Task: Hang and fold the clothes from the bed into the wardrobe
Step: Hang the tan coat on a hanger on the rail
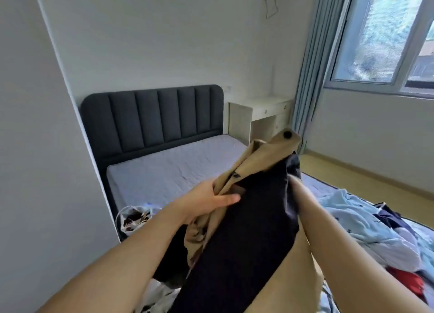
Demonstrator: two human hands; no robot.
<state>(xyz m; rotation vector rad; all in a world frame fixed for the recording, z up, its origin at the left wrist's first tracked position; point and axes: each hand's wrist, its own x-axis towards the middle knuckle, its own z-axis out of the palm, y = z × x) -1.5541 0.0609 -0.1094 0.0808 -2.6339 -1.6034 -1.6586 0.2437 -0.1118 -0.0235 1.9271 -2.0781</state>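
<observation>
I hold a tan coat point(263, 157) with a dark navy lining point(246, 230) and a black button up over the bed point(169, 169). My left hand point(211, 198) grips the tan edge of the coat, thumb lying across the fabric. Only the wrist of my right hand point(296, 186) shows; the hand itself is tucked inside the dark lining, so its fingers are hidden. A pile of light blue, navy and red clothes point(366, 228) lies on the bed at the right. The wardrobe is out of view.
A dark padded headboard point(152, 115) stands against the far wall. A white desk point(260, 115) sits beside it, then a blue curtain point(314, 66) and a window. A white bag point(133, 216) lies at the bed's left edge, beside a white wall.
</observation>
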